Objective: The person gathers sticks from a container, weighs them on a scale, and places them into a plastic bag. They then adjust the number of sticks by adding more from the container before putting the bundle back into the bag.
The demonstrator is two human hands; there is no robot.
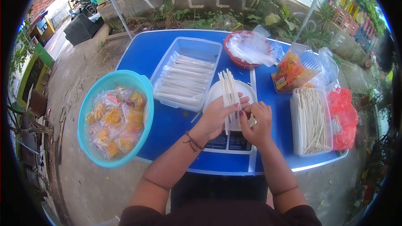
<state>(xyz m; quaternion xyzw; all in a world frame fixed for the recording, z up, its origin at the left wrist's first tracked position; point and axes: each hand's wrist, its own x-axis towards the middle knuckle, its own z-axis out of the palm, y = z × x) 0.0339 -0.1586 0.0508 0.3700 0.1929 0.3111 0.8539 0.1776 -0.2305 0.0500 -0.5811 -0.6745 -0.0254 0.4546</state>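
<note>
My left hand (215, 117) is closed around a bundle of thin pale sticks (228, 87), held upright at a slight tilt above the scale. Close beside it, my right hand (258, 121) has its fingers pinched together near the bundle's side; what they hold, if anything, is too small to make out. Under both hands is a digital kitchen scale (238, 144) with a round white plate (247, 87) on it, partly hidden by the hands and sticks. To the right, a clear plastic box (296, 144) holds many loose sticks of the same kind.
A clear tub (161, 96) of bagged sticks stands left of the scale. Further left is a turquoise basin (81, 117) with bagged orange food. A red basket (240, 62) of plastic bags, a container of colourful packets (289, 75) and a red plastic bag (344, 119) line the blue table (165, 142).
</note>
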